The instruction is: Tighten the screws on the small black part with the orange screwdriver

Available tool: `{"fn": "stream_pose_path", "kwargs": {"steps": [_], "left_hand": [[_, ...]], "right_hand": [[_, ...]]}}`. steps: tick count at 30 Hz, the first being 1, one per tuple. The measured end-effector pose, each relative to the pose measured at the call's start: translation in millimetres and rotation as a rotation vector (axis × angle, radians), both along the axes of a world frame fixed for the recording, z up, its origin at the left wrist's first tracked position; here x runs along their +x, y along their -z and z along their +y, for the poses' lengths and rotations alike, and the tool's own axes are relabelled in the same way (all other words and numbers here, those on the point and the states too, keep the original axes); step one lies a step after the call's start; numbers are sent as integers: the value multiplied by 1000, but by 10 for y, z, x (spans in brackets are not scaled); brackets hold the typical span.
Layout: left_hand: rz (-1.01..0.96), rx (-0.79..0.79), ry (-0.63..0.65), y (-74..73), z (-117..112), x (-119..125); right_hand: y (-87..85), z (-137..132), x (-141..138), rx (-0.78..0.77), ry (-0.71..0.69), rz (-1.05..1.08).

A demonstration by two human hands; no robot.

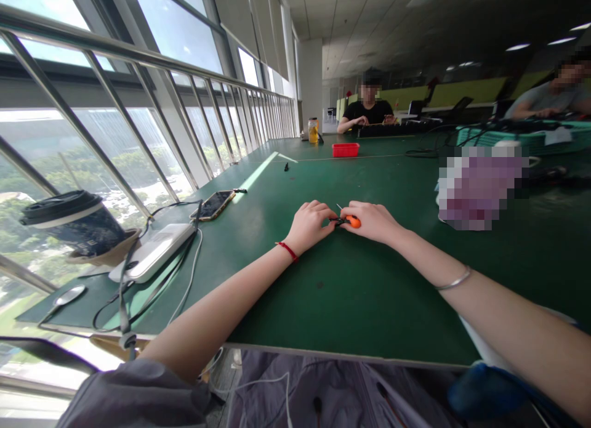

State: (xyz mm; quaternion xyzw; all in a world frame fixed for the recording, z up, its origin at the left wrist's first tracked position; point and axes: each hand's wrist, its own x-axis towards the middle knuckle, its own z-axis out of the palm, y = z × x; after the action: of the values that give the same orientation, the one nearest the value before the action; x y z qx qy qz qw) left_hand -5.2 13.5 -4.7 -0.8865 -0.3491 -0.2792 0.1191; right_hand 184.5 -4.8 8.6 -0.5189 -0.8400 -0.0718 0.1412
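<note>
My two hands meet above the middle of the green table (277,280). My right hand (372,220) is closed round a small tool with an orange handle end (353,221). A thin metal tip (340,206) shows just above its fingers; whether it belongs to the same tool I cannot tell. My left hand (311,223), with a red string at the wrist, pinches a small black piece (338,221) that touches or nearly touches the orange-handled tool. Fingers cover most of both things, so the exact kind of each stays hidden.
To the left lie a phone (213,205), a white power strip (154,252) with cables, and a lidded cup (78,223) by the railing. Further off stand a red bin (345,150) and a jar (313,131). A blurred purple bag (482,188) is right; two people sit beyond.
</note>
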Motion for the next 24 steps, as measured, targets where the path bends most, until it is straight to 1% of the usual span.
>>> {"fn": "stream_pose_path", "kwargs": {"steps": [5, 10, 14, 17, 24], "left_hand": [[4, -11, -38, 5, -1, 0], [21, -24, -16, -1, -6, -3], [27, -35, -8, -9, -17, 1], [11, -37, 4, -8, -20, 4], [-59, -90, -16, -11, -23, -4]], "right_hand": [[24, 26, 21, 4, 5, 42], [4, 4, 32, 74, -64, 90], [-5, -11, 12, 81, -95, 71], [8, -1, 15, 74, -91, 99], [44, 30, 49, 32, -60, 252]]}}
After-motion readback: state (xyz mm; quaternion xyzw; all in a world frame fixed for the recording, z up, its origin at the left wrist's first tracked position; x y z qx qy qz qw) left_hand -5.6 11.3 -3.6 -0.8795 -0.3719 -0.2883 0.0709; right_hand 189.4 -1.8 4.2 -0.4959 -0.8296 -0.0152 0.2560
